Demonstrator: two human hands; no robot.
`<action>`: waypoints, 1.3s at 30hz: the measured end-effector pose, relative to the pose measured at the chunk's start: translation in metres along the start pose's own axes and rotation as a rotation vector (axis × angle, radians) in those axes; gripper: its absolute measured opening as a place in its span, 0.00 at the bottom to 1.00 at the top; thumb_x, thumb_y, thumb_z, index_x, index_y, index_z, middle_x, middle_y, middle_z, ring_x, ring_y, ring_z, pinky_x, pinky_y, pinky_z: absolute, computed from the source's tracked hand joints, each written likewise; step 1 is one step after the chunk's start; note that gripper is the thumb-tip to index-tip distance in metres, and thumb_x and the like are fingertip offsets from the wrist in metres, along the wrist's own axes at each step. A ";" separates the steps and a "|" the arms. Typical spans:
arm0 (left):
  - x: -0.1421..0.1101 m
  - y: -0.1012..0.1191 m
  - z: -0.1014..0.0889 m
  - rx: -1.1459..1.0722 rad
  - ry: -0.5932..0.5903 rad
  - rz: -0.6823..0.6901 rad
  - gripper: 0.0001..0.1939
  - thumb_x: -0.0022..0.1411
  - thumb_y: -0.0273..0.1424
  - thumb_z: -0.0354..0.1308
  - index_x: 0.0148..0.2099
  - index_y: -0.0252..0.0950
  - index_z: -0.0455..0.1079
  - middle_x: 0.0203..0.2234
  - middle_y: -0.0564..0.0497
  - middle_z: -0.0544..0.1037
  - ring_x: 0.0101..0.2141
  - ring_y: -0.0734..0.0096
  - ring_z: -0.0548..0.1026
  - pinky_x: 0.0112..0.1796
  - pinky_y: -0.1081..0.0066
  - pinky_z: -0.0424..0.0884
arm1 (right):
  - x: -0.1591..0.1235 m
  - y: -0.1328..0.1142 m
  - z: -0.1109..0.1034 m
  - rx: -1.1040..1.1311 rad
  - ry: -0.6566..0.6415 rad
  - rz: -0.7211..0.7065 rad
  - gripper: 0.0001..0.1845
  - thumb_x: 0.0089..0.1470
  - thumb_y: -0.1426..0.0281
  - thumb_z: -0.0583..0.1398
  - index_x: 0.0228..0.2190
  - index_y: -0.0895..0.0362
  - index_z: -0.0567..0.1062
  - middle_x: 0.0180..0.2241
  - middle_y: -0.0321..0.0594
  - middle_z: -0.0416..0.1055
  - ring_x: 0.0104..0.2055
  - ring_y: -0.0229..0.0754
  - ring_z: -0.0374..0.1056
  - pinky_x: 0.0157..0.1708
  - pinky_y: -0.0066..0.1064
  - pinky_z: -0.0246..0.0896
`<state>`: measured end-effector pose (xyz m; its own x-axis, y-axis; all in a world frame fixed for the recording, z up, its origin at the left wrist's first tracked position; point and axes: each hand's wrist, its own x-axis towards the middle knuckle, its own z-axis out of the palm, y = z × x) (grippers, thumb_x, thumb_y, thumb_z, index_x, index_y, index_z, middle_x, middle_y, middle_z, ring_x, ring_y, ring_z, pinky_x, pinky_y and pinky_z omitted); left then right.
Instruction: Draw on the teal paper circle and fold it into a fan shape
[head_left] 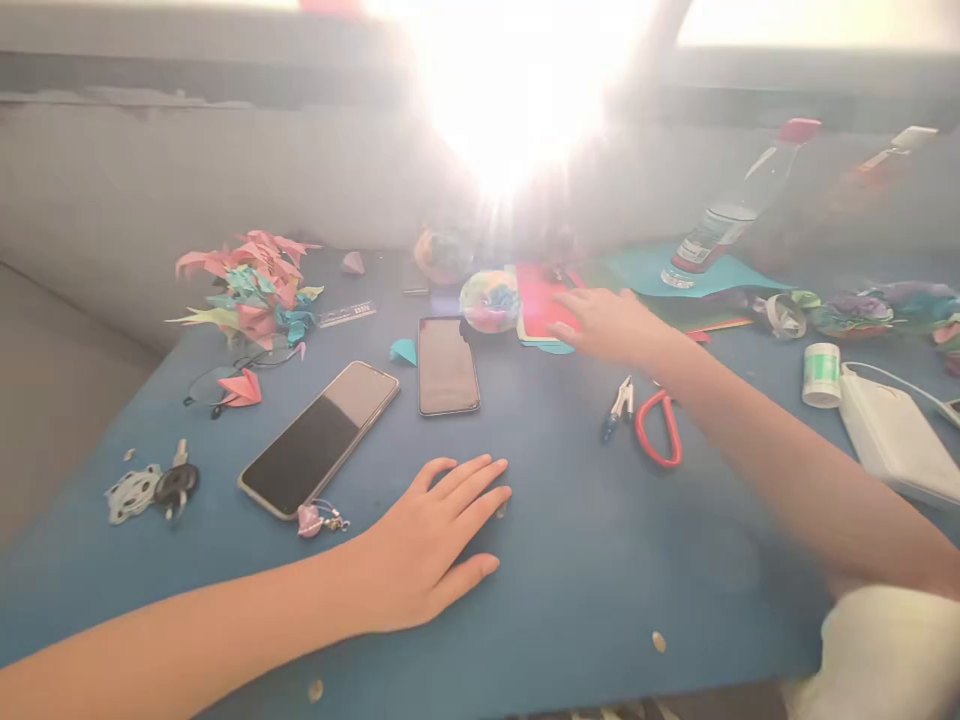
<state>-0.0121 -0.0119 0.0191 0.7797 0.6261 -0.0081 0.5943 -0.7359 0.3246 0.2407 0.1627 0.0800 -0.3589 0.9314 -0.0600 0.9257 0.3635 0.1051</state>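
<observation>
The left hand (442, 540) lies palm down on the blue tabletop (577, 580), fingers loosely spread, on the near side of the slim, dark-edged rectangular phone (448, 365). Beyond that phone and to its right, the right hand (611, 325) stretches its slightly parted fingers over the stack of red rectangular paper sheets (536, 305); I cannot tell whether it touches them. The stack lies just past the phone's far right corner, beside a round, see-through, multicoloured ball (490, 300) near the phone's far end. Right of the phone lies a red loop-shaped handle (675, 430), partly under the right forearm. Against the phone's left edge sits a small turquoise paper scrap (404, 351); farther left, a larger black-screened phone in a pale case (321, 440) lies slanted. Left of the phone and beyond it is a heap of pink, turquoise and yellow folded paper (262, 280); far to its right stands a clear, red-capped bottle (712, 235).
</observation>
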 end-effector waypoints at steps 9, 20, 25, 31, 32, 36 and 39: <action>-0.001 0.000 -0.001 -0.123 0.106 0.004 0.25 0.66 0.30 0.45 0.64 0.36 0.49 0.61 0.42 0.59 0.59 0.58 0.59 0.55 0.55 0.58 | 0.086 -0.034 -0.011 0.581 -0.052 -0.366 0.53 0.44 0.43 0.58 0.64 0.55 0.47 0.65 0.44 0.45 0.65 0.52 0.47 0.61 0.42 0.49; -0.001 -0.001 0.000 -0.085 0.117 0.026 0.23 0.66 0.28 0.44 0.62 0.35 0.54 0.59 0.42 0.62 0.58 0.56 0.61 0.54 0.55 0.59 | 0.116 -0.048 -0.005 0.578 0.219 -0.362 0.42 0.52 0.46 0.55 0.60 0.56 0.53 0.62 0.47 0.51 0.63 0.52 0.50 0.59 0.44 0.52; 0.000 -0.001 0.001 -0.090 0.183 0.051 0.21 0.66 0.27 0.43 0.60 0.34 0.57 0.57 0.42 0.66 0.56 0.59 0.63 0.53 0.56 0.59 | 0.157 0.027 0.008 0.502 0.465 0.282 0.32 0.62 0.50 0.41 0.53 0.64 0.57 0.57 0.60 0.53 0.57 0.54 0.52 0.55 0.51 0.51; 0.000 -0.002 -0.003 -0.052 0.269 0.217 0.19 0.61 0.21 0.45 0.54 0.29 0.63 0.48 0.41 0.73 0.49 0.59 0.69 0.47 0.58 0.63 | 0.179 0.077 0.034 0.447 0.290 0.366 0.41 0.51 0.53 0.60 0.55 0.69 0.55 0.54 0.66 0.55 0.52 0.55 0.56 0.50 0.46 0.54; 0.000 -0.003 -0.003 -0.045 0.278 0.225 0.19 0.61 0.21 0.45 0.54 0.28 0.63 0.47 0.40 0.74 0.48 0.59 0.69 0.47 0.58 0.63 | 0.180 0.075 0.032 0.458 0.298 0.333 0.39 0.51 0.55 0.61 0.54 0.70 0.57 0.53 0.64 0.58 0.51 0.52 0.58 0.49 0.42 0.56; 0.001 -0.007 -0.005 -0.066 0.361 0.234 0.16 0.59 0.21 0.47 0.50 0.28 0.65 0.42 0.40 0.76 0.44 0.60 0.71 0.42 0.61 0.66 | 0.152 0.063 0.008 0.516 0.336 0.227 0.37 0.51 0.53 0.59 0.53 0.67 0.62 0.51 0.55 0.65 0.47 0.43 0.63 0.48 0.33 0.58; 0.001 -0.009 -0.005 -0.153 0.432 0.162 0.15 0.59 0.19 0.47 0.48 0.29 0.65 0.40 0.40 0.76 0.43 0.61 0.71 0.40 0.62 0.68 | 0.090 0.051 -0.009 0.526 0.409 0.160 0.37 0.51 0.54 0.60 0.57 0.60 0.60 0.53 0.47 0.65 0.49 0.39 0.63 0.50 0.29 0.57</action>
<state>-0.0176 -0.0032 0.0205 0.6871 0.5805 0.4369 0.4111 -0.8064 0.4250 0.2550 0.2650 0.0885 -0.1337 0.9423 0.3071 0.8687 0.2605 -0.4212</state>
